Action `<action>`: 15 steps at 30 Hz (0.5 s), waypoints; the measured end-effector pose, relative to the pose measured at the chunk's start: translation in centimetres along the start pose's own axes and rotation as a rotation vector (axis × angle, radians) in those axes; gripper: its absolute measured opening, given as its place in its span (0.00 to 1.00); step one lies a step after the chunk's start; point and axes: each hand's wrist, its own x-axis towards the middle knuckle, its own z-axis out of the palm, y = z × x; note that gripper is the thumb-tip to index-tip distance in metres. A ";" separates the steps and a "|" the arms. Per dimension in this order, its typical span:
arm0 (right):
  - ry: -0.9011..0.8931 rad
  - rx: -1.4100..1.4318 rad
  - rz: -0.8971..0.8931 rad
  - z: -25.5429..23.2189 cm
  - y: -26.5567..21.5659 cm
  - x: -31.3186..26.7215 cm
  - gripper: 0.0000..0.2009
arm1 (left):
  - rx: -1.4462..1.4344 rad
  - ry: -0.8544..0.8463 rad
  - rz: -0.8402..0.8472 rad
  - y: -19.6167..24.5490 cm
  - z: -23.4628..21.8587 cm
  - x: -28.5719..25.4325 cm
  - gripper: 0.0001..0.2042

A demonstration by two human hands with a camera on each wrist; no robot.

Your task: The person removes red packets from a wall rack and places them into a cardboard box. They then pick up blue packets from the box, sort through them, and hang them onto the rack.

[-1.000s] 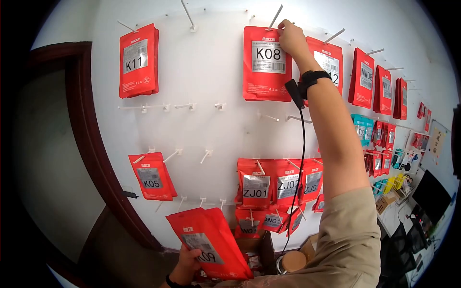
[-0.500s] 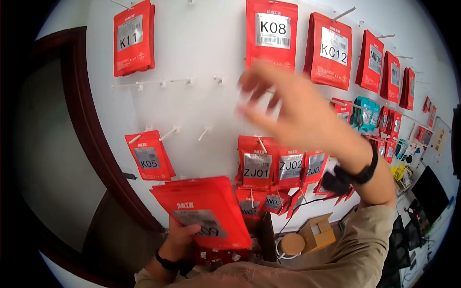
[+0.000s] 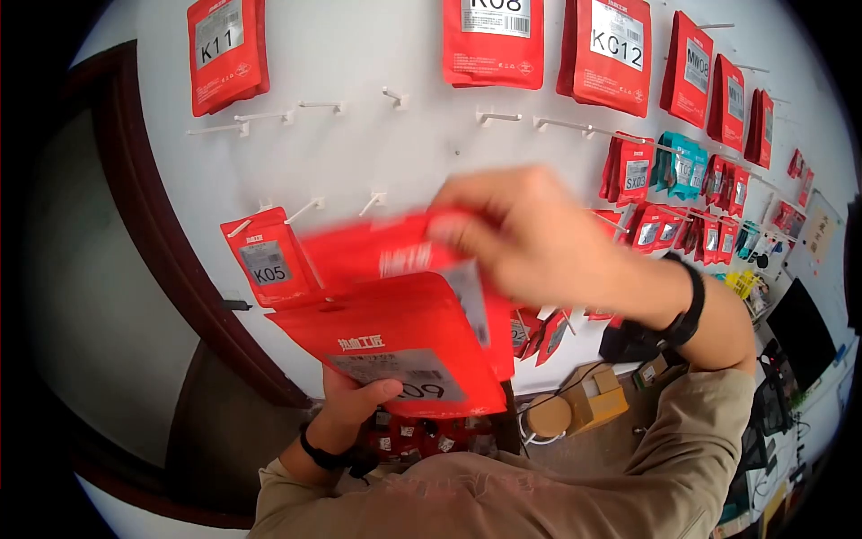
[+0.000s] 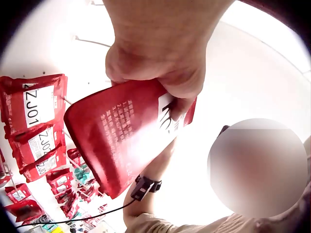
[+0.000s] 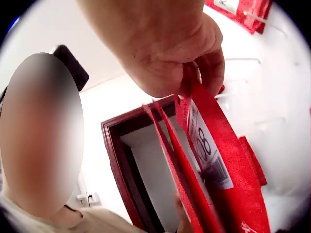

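- Clearly, in the head view, the left hand (image 3: 355,404) pinches the front pouch (image 3: 426,314), a red one held low before the person; the thumb covers part of its label, leaving "09" readable, and the fingers behind are hidden.
- Also in the head view, the right hand (image 3: 539,238), slightly blurred, pinches the top edge of the rear pouch (image 3: 364,247), just behind the front pouch; most of its label is covered. Above, a hanging K08 pouch (image 3: 494,63) is cut off by the frame's top.
- From the left wrist, the left hand's thumb bends over the front pouch's label, hiding its end; glare washes out part of the red face. At one side hangs the ZJ01 pouch (image 4: 39,104).
- From the right wrist, the right hand grips the rear pouch, whose label shows "08", its first letter hard to make out. Beside it the front pouch appears nearly edge-on, and both run out of frame below.
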 end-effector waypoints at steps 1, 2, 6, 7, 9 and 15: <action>0.074 0.019 0.066 -1.3 0.1 0.7 0.09 | 0.027 0.019 0.003 -0.4 -0.7 -0.1 0.32; 0.147 0.034 0.131 -2.8 0.6 1.5 0.11 | 0.050 0.037 0.009 -0.7 -1.2 -0.2 0.34; 0.476 0.025 0.002 -7.0 3.9 4.1 0.15 | -0.024 0.113 -0.025 -1.1 -2.0 -0.5 0.32; 0.504 0.075 0.091 -7.8 3.9 4.6 0.16 | -0.058 0.163 -0.037 -0.9 -1.8 -0.6 0.32; 0.587 0.116 0.081 -9.0 4.5 5.6 0.16 | -0.072 0.233 -0.051 -0.8 -1.9 -1.1 0.32; 0.753 0.129 0.068 -15.4 7.0 11.1 0.17 | -0.023 0.207 -0.067 -0.8 -2.0 -1.6 0.31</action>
